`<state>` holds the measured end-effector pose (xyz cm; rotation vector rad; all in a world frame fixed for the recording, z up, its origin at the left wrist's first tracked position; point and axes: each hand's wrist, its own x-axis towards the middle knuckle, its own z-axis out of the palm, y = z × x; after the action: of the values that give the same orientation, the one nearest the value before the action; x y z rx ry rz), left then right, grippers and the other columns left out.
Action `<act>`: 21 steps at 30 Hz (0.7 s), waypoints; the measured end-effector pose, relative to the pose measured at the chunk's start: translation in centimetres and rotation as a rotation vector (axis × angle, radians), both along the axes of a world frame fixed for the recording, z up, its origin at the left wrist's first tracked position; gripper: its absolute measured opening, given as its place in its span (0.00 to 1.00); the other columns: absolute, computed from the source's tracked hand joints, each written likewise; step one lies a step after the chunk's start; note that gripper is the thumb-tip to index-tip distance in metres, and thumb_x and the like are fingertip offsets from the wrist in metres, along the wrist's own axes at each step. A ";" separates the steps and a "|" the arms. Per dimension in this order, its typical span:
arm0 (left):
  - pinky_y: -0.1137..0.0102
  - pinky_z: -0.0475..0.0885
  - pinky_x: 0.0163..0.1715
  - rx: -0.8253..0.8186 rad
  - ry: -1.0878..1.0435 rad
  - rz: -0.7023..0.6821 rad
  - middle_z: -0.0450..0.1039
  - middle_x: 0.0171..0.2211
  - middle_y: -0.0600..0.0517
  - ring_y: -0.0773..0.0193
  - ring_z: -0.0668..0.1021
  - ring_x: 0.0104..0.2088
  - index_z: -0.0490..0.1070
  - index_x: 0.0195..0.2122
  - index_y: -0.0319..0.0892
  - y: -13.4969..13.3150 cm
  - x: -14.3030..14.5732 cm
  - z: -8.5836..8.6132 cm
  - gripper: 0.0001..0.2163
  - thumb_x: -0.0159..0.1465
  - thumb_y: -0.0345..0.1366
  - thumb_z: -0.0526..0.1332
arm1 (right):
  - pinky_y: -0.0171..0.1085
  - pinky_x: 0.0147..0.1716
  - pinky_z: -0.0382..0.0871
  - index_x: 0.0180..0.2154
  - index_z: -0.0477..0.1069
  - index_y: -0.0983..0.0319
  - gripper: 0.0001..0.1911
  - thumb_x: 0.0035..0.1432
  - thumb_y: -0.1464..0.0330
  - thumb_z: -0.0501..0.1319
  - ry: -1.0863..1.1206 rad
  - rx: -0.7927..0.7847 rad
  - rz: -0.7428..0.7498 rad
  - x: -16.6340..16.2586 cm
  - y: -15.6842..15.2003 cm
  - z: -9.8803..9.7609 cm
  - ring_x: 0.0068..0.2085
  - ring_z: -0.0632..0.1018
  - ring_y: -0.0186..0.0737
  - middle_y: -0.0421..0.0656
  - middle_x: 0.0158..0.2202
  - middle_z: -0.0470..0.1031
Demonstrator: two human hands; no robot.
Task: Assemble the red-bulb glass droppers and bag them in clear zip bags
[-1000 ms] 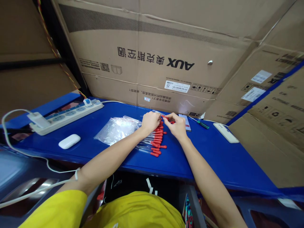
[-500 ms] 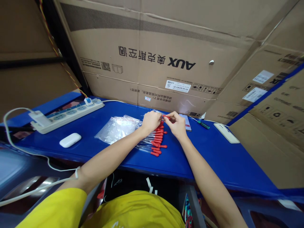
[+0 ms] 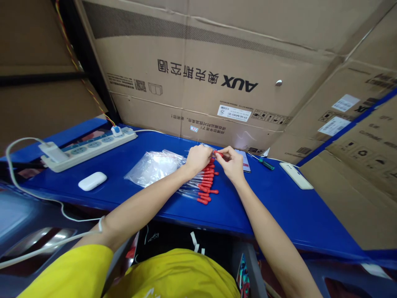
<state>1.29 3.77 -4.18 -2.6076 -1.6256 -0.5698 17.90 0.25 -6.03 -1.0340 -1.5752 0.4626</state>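
My left hand (image 3: 197, 157) and my right hand (image 3: 231, 162) meet over the far end of a row of clear droppers with red rubber bulbs (image 3: 204, 186) lying on the blue table (image 3: 273, 207). Both hands are closed in a pinch on one red-bulbed dropper (image 3: 218, 154) held between them. A pile of clear plastic bags (image 3: 153, 167) lies just left of my left hand.
A white power strip (image 3: 87, 147) with a plugged charger and a white earbud case (image 3: 92, 181) sit at the left. A phone (image 3: 245, 160), a green-handled tool (image 3: 265, 164) and a white phone (image 3: 295, 175) lie to the right. Cardboard boxes (image 3: 217, 74) wall the back and right.
My two hands have drawn closer together on the dropper. The view has shifted slightly; nothing else has moved.
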 end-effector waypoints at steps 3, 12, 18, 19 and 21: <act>0.60 0.76 0.43 0.006 0.008 -0.011 0.84 0.39 0.37 0.45 0.86 0.43 0.84 0.41 0.41 -0.1 0.1 -0.1 0.13 0.72 0.34 0.58 | 0.40 0.35 0.79 0.35 0.75 0.58 0.10 0.61 0.58 0.69 -0.002 -0.010 -0.008 0.0 0.0 -0.1 0.33 0.86 0.45 0.42 0.31 0.84; 0.60 0.76 0.39 0.054 0.023 -0.045 0.84 0.38 0.37 0.43 0.86 0.42 0.85 0.40 0.41 0.0 -0.1 -0.1 0.13 0.71 0.35 0.59 | 0.43 0.38 0.81 0.35 0.76 0.57 0.11 0.60 0.58 0.70 0.035 -0.040 0.052 0.2 0.1 0.2 0.36 0.87 0.48 0.44 0.34 0.86; 0.60 0.74 0.38 0.115 0.101 -0.120 0.84 0.37 0.36 0.44 0.86 0.40 0.84 0.40 0.40 0.2 -0.1 -0.3 0.12 0.71 0.33 0.59 | 0.48 0.42 0.84 0.35 0.77 0.57 0.16 0.56 0.53 0.74 0.024 -0.169 0.185 1.6 0.3 0.6 0.37 0.87 0.51 0.44 0.34 0.86; 0.60 0.73 0.38 0.115 0.110 -0.134 0.84 0.37 0.37 0.45 0.86 0.40 0.84 0.40 0.40 0.2 0.0 -0.4 0.12 0.70 0.33 0.59 | 0.48 0.43 0.84 0.35 0.77 0.57 0.17 0.56 0.52 0.74 0.016 -0.190 0.204 1.9 0.4 0.7 0.37 0.88 0.51 0.44 0.34 0.86; 0.62 0.72 0.37 0.104 0.104 -0.143 0.84 0.37 0.38 0.46 0.85 0.40 0.84 0.39 0.40 0.3 0.1 -0.6 0.11 0.69 0.33 0.60 | 0.48 0.43 0.84 0.37 0.78 0.57 0.18 0.57 0.51 0.74 -0.005 -0.219 0.230 2.4 0.4 0.8 0.38 0.88 0.51 0.45 0.34 0.87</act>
<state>1.36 4.05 -4.74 -2.6440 -1.3513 -0.4998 20.25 0.61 -5.22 -1.0207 -1.6830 0.8057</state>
